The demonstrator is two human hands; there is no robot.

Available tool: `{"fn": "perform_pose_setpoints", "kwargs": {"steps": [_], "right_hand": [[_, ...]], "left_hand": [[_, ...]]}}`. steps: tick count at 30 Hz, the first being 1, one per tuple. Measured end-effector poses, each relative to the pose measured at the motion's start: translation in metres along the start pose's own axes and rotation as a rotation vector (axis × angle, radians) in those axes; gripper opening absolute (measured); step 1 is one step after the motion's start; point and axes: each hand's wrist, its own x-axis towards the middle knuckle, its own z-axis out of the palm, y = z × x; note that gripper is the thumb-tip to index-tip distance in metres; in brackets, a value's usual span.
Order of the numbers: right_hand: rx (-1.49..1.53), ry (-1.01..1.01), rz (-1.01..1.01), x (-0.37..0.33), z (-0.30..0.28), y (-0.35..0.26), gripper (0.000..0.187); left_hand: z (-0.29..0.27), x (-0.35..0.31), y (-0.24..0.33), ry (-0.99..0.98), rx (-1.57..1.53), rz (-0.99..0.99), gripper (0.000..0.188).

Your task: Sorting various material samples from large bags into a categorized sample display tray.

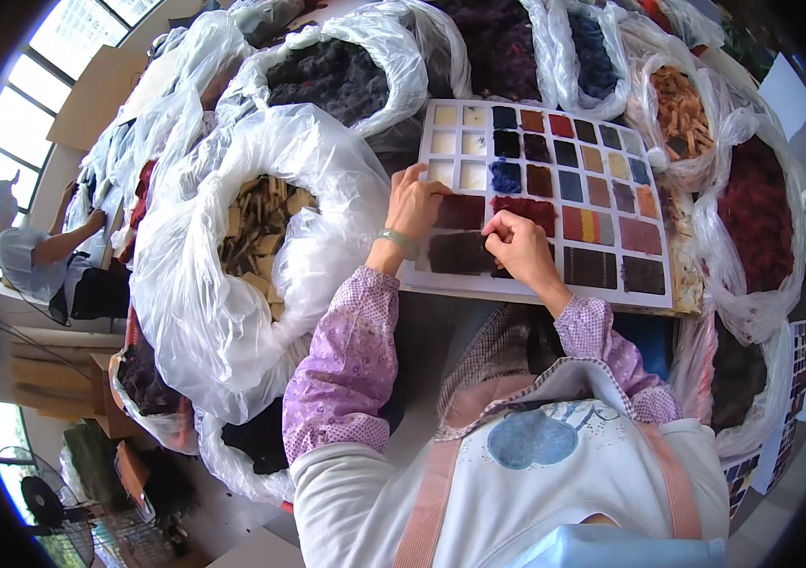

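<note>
A white sample board (481,280) with square windows lies in front of me, filled with fibre and fabric swatches. My left hand (411,205) rests on its left edge, fingers bent and a little apart, beside a dark maroon swatch (460,212). The fingers of my right hand (524,251) are pinched together over the lower middle of the board. They are between a dark red swatch (528,210) and a dark brown swatch (460,254). Whatever sits in the pinch is too small to make out. Several upper-left windows hold cream fibre (472,145).
Plastic-lined bags surround the board: one with yellowish pieces (266,227), others with dark grey fibre (327,85), orange-brown pieces (680,104) and dark red fibre (753,218). Another person (38,246) works at the far left. A fan (43,497) stands at lower left.
</note>
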Motion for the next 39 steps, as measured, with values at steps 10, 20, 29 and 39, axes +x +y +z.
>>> {"fn": "perform_pose_setpoints", "kwargs": {"steps": [10, 20, 29, 39], "right_hand": [[-0.389, 0.075, -0.409, 0.004, 0.016, -0.002, 0.010], [-0.543, 0.032, -0.535, -0.001, 0.017, 0.002, 0.015], [-0.604, -0.142, -0.456, -0.009, 0.021, -0.009, 0.009], [-0.472, -0.099, -0.885, 0.045, 0.058, -0.081, 0.005]], "left_hand": [[-0.002, -0.054, -0.001, -0.206, -0.121, 0.090, 0.058], [0.014, -0.048, 0.000, -0.227, 0.173, 0.167, 0.058], [0.000, -0.060, 0.015, 0.029, 0.250, 0.142, 0.047], [-0.158, -0.099, -0.101, 0.215, 0.474, -0.490, 0.017]]}}
